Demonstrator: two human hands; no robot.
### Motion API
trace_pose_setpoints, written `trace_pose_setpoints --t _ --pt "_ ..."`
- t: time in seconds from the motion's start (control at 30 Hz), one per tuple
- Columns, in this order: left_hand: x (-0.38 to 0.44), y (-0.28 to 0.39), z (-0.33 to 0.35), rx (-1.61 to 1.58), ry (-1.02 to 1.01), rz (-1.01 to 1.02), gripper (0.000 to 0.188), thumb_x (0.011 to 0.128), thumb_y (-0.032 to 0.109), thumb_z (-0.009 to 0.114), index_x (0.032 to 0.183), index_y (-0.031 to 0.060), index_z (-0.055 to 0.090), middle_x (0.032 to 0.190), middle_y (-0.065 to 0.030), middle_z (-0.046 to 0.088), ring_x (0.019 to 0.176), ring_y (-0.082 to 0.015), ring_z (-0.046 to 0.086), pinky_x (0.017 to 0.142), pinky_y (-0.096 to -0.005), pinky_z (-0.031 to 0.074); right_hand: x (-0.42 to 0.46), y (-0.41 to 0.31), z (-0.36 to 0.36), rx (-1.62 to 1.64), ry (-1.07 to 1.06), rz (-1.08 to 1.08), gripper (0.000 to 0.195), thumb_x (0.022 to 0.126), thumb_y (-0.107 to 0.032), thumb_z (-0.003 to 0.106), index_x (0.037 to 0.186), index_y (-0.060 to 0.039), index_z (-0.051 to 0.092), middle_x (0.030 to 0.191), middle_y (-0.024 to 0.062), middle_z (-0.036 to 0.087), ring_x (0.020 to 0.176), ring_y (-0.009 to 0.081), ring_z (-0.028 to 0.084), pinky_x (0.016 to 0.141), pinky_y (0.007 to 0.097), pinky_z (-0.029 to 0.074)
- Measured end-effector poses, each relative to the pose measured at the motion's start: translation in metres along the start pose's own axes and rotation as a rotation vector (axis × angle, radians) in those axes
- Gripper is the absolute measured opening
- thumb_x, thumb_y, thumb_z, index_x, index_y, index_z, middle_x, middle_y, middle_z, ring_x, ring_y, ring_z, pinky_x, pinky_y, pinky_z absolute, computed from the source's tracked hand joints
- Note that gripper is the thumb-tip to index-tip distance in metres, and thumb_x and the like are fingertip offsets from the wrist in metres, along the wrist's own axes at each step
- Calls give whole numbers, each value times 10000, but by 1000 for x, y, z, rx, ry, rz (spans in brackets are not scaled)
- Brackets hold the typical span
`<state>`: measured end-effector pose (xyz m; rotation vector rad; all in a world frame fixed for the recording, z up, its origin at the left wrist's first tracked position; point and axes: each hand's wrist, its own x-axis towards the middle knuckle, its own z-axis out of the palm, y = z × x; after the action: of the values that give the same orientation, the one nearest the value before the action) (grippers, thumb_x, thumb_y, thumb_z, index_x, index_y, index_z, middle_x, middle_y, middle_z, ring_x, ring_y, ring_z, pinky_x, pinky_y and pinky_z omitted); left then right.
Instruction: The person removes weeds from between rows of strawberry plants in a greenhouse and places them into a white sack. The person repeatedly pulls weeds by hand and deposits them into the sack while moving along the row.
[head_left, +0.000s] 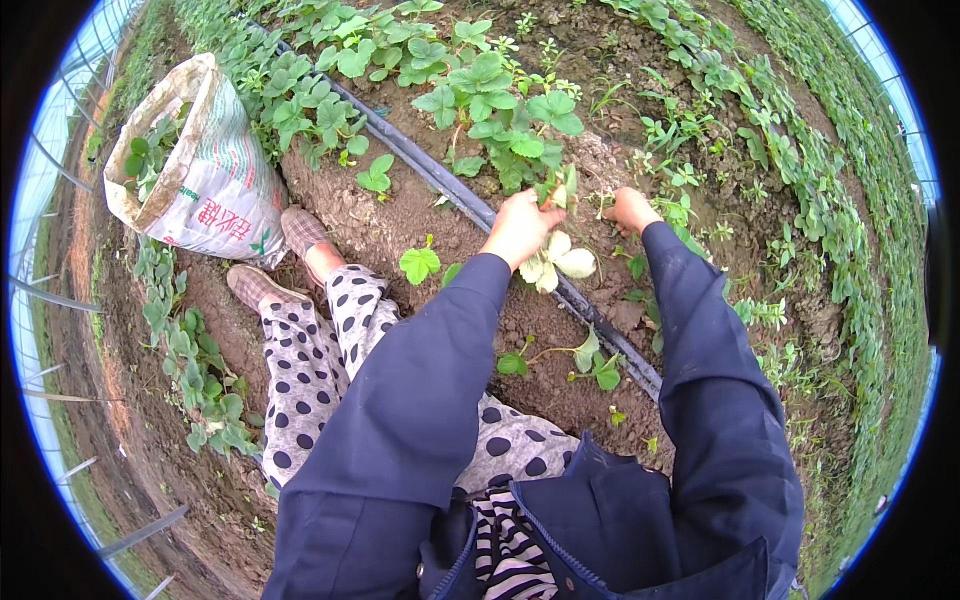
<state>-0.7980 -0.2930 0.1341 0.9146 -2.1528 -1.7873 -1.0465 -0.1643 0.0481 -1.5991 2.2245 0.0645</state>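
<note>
My left hand (523, 225) is closed around a bunch of pulled leafy plants (559, 262), whose pale leaf undersides hang below the fingers over the black irrigation pipe. To its right, my right hand (631, 211) is low over the soil among small weeds (679, 176). Its fingertips are pinched at a thin light sprig; whether they grip it is hard to tell. A strawberry plant (517, 135) with broad green leaves grows just beyond my left hand.
A black irrigation pipe (420, 165) runs diagonally along the bed. A white woven sack (217, 187) holding green plants stands open at the left, beside my feet in checked shoes (304, 229). Strawberry rows (810, 172) lie to the right; greenhouse hoops (56, 296) line the left edge.
</note>
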Motion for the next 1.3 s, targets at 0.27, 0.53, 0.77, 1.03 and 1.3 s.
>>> trace_pose_setpoints --t 0.27,0.53,0.77,1.03,1.3 --pt "-34 17 35 720 -226 349 231 901 213 549 1074 65 588 1121 -164 598 961 -320 629 799 -403 508 -1 -38 -35 -51 -55 178 266 801 -242 657 913 -3 690 894 124 659 795 237 619 725 329 494" --pt "-34 4 73 902 -238 591 134 799 123 560 853 80 676 964 -139 654 778 -298 674 674 -411 537 -50 17 -44 1165 489 543 95 883 -66 568 969 -31 588 638 -18 513 505 81 463 466 256 417" --pt "-21 15 58 786 -233 368 165 874 143 536 961 29 618 946 -184 615 857 -339 650 740 -426 522 -40 42 -1 24 395 289 223 894 -169 498 1027 -33 613 1029 219 631 947 381 631 857 439 501" --pt "10 37 -5 -284 169 -11 267 846 190 662 1034 2 631 899 -124 677 811 -200 627 775 -332 481 -31 28 -1 -210 175 361 228 876 -91 462 956 -18 662 939 192 681 900 356 663 797 452 533" --pt "16 13 -1 -314 227 27 268 829 194 687 997 -9 637 900 -125 684 812 -212 623 777 -332 474 -63 40 -55 910 508 515 218 870 -104 583 1078 -63 633 785 113 649 545 157 594 538 329 508"
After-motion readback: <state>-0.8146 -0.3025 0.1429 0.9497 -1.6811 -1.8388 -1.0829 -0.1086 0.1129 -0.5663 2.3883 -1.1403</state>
